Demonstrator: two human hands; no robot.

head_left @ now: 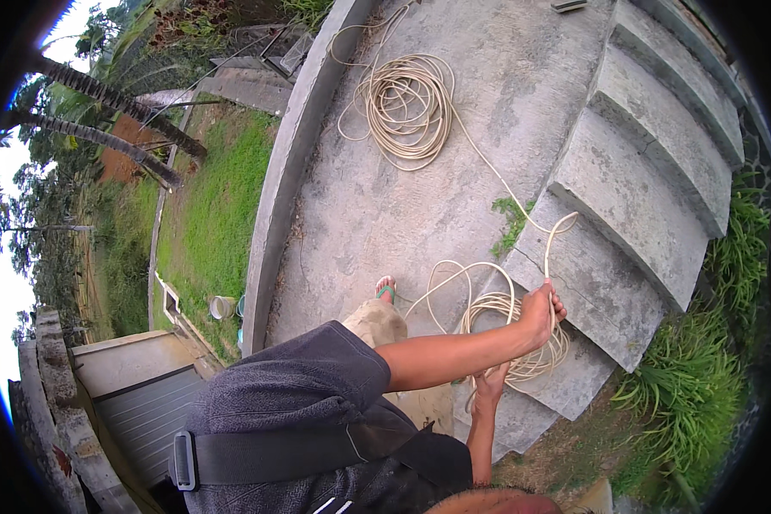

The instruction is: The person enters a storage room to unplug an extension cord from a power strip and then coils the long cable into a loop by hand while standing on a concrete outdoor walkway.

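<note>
A long, thin cream cord runs between two coils. My left hand (540, 315) is closed around a strand of it, with a small loop rising just beyond the fist. Below and nearer, my right hand (491, 381) grips the near coil (535, 367) at its lower edge; the forearm and left hand cover part of that coil, and some of the right fingers are hidden. Loose loops stick out to the coil's left. On the concrete farther off lies the other coil (409, 110), joined to my left hand by a single slack strand.
Concrete steps (625, 171) climb on the right, beside green plants (685, 385). A low concrete kerb (274, 188) borders the paving on the left, with grass (223, 206) and a white bucket (223, 307) beyond. A sandalled foot (385, 287) stands on the paving.
</note>
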